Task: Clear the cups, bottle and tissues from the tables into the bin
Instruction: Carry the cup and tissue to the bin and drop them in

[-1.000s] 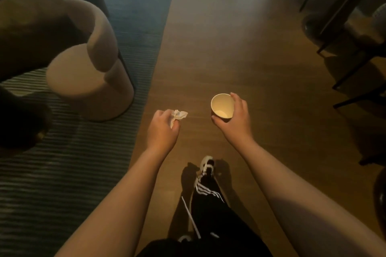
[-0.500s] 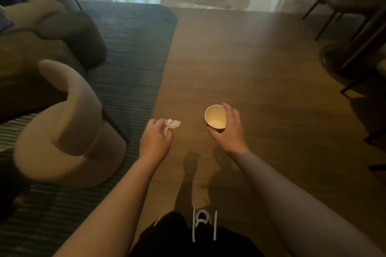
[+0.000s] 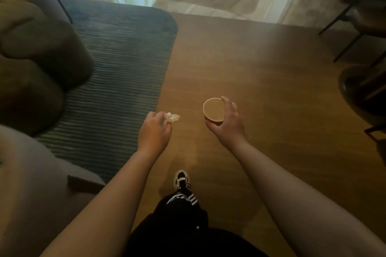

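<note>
Two hands | left hand [image 3: 154, 131] pinches tissue [image 3: 172, 118]; right hand [image 3: 226, 123] holds cup [image 3: 213, 109]

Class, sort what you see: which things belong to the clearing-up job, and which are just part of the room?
Job: crumpled tissue pinched in left hand; paper cup gripped in right hand.

Room: striped rug; sofa; wooden floor; chair legs.
</note>
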Demonstrator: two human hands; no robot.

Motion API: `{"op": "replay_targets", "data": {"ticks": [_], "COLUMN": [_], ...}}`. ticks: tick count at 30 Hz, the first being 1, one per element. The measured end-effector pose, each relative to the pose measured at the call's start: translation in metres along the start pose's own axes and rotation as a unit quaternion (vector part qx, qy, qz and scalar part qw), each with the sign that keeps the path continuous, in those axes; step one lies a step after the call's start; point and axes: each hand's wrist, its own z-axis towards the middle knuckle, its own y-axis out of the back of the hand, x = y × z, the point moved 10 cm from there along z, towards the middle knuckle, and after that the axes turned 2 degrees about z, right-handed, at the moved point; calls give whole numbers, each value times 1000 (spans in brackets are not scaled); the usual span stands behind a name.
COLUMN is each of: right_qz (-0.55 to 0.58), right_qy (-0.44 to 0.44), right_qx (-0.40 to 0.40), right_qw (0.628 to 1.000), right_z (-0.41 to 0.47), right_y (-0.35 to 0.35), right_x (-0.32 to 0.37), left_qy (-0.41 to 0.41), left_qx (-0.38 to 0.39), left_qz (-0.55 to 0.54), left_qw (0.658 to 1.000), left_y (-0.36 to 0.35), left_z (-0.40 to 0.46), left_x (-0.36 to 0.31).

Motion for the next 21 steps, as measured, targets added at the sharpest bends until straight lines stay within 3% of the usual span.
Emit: {"op": "replay_targets", "data": {"ticks": [11, 21], "right_qz": [13, 6], "right_qy": [-23, 34], "right_qx": [-5, 30], "right_qw": [1000, 999], "right_z": [308, 648], "right_y": [-38, -74], "right_x": [13, -8], "left_qy": [11, 46], "left_qx": [18, -13], "left_qz": [-4, 9], "left_qw": [1000, 999], "left_y": [-27, -99], "left_z": [310, 607], "left_x": [-20, -31]}}
